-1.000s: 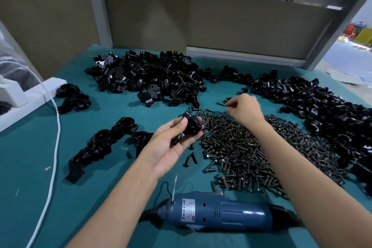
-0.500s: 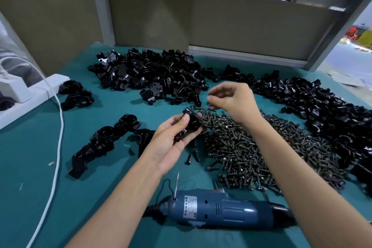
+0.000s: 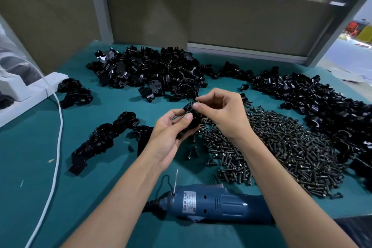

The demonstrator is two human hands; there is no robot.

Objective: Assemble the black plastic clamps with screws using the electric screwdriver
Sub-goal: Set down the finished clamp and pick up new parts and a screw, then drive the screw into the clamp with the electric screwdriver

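Above teal table (image 3: 30, 157), left fingers (image 3: 187, 117) grip clamp (image 3: 194, 120); right fingers (image 3: 199, 107) pinch a screw (image 3: 193, 103).

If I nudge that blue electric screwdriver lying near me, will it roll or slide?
The blue electric screwdriver looks rounded, so it may rock slightly; its black cord probably checks that. The teal mat likely resists sliding.

Two hands (image 3: 171, 133) (image 3: 223, 115), one electric screwdriver (image 3: 217, 205)

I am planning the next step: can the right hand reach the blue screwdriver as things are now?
Probably yes. The electric screwdriver lies uncovered on the mat, close beneath the right forearm. But the right hand pinches a screw at the clamp in the left hand.
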